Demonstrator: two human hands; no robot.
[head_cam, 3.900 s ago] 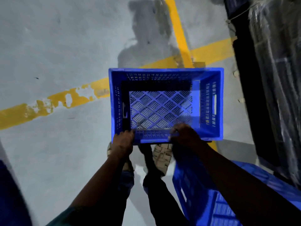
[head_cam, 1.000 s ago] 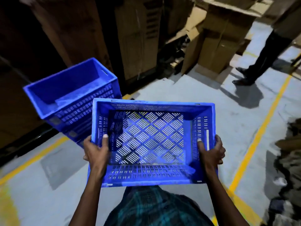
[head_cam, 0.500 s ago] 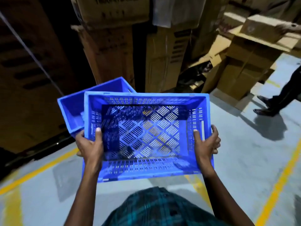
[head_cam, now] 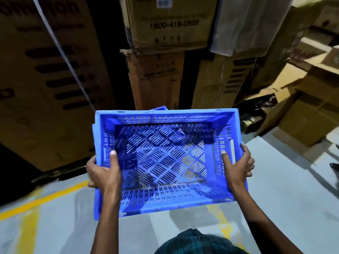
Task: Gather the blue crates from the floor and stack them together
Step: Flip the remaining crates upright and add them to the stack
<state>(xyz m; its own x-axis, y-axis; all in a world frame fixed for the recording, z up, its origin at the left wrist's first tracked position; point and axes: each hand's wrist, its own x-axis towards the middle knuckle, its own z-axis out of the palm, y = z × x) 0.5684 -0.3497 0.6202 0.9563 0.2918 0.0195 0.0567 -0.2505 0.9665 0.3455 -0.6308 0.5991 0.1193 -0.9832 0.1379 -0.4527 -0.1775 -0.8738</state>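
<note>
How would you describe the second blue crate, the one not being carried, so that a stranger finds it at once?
Look below the stacked cardboard boxes. Both hands grip a blue crate. The second crate is only the blue rim peeking above its far edge.

1. Floor: pale grey, smooth, filling the lower half of the view.
2. Yellow line: painted on the floor at lower left, running slantwise up toward the crate's left side; a broader, worn yellow patch branches from it toward the bottom edge.
3. Second yellow stripe: faded, on the floor below the near wall of the held crate.
4. Cardboard boxes: standing on the floor at right, stacked and leaning, some with open flaps.
5. Tall cartons: standing at the floor's far edge, stacked one upon another; their bases are hidden.
6. Large dark carton: at left, its foot in shadow.
</note>
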